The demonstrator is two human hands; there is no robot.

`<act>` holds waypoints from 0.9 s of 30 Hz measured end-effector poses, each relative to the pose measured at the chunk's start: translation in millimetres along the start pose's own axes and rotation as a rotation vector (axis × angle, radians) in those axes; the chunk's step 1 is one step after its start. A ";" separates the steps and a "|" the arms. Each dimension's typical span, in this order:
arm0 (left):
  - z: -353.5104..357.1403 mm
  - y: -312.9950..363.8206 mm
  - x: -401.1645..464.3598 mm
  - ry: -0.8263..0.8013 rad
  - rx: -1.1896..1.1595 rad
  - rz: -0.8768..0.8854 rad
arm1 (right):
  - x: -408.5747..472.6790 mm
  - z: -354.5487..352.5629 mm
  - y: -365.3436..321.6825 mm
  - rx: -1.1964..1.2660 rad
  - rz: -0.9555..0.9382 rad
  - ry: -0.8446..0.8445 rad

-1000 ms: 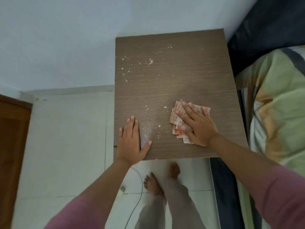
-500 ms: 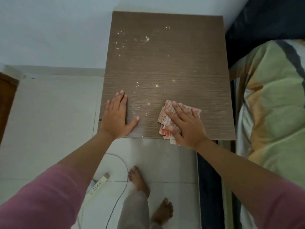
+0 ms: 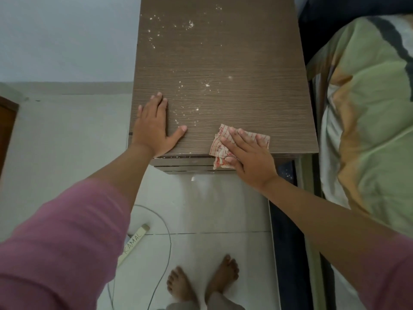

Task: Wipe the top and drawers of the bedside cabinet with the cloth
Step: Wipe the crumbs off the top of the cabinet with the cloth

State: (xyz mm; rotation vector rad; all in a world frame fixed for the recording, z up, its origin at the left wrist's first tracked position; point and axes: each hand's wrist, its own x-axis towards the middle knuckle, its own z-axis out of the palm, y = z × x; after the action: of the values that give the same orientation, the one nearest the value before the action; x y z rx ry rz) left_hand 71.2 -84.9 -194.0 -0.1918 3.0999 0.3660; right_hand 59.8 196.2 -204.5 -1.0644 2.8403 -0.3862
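The cloth [image 3: 240,145] has been dragged back toward the person over the last second: a moment ago it lay wholly on the cabinet top [image 3: 223,63], and now its near corner hangs over the front edge, just above the drawer fronts [image 3: 185,165]. The right hand [image 3: 250,155] presses it flat with straight, spread fingers, not gripping it. The left hand [image 3: 154,126] stays where it was at the near left corner, palm down, fingers relaxed, holding nothing and steadying the cabinet. The white crumbs [image 3: 192,108] between the two hands look much as they did, and the scatter near the far left is untouched. So this stroke seems to have cleared only a strip on the right; most of the top is left to wipe, and the drawers are not yet begun. A bed [image 3: 368,97] sits right beside the cabinet.
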 end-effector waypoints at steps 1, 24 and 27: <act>0.2 0.0 0.4 -0.005 0.014 0.000 | 0.4 -1.7 -0.7 0.006 0.002 -0.008; -63.6 2.5 -9.9 -0.356 0.052 0.064 | 26.6 -125.7 -45.7 0.209 0.046 -0.041; -68.2 -3.8 14.8 -0.316 -0.020 -0.005 | 68.0 -128.0 -32.5 0.265 0.036 0.017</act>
State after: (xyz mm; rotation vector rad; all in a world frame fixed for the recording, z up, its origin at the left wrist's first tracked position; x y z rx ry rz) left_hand 57.0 -106.2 -128.9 -0.1273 2.7851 0.3849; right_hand 7.9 154.2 -71.8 -0.9602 2.7177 -0.7462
